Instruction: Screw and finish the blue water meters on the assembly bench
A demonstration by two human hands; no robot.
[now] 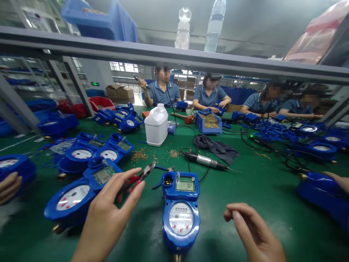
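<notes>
My left hand [114, 203] is closed round red-handled cutting pliers [143, 176], whose metal jaws point up and away. Just right of it, a blue water meter [181, 211] stands in front of me, its small display lit and its round dial facing up. A short dark cable end sticks out at its upper left. My right hand [253, 229] hovers to the right of this meter, apart from it, with thumb and fingers pressed together. Whether anything small is between those fingertips cannot be made out. Another blue meter [79, 196] lies beside my left hand.
Behind the meter lie an electric screwdriver [205, 160], a dark cloth [218, 147], loose screws [139, 155] and a white jug [156, 125]. A blue bin [208, 123] holds screws. A shelf beam [174, 54] crosses overhead. Co-workers sit opposite; other people's hands show at both sides.
</notes>
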